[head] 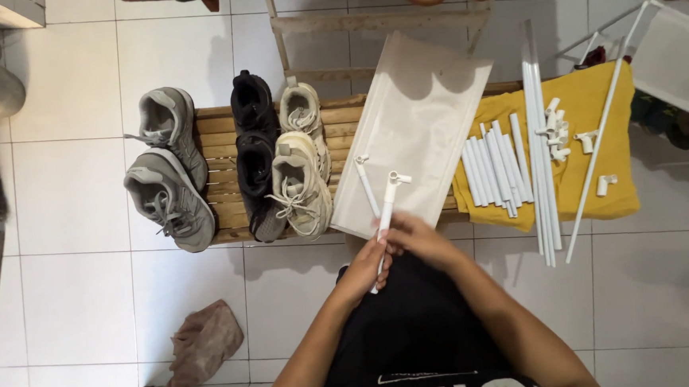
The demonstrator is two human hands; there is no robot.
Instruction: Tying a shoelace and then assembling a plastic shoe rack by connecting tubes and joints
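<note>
white tube [386, 203] lower end hidden by left hand [363, 270], right hand [416, 238]

Both forearms reach forward and converge just below the white panel [412, 133]. The left hand [363, 270] and right hand [417, 238] meet, fingers curled closed in a grip.

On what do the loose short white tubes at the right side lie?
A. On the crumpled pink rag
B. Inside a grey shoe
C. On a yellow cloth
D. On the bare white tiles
C. The short white tubes lie side by side on the yellow cloth, beside small white connectors, while both hands, the left hand and the right hand, hold one more white tube with a fitting on its end.
</note>
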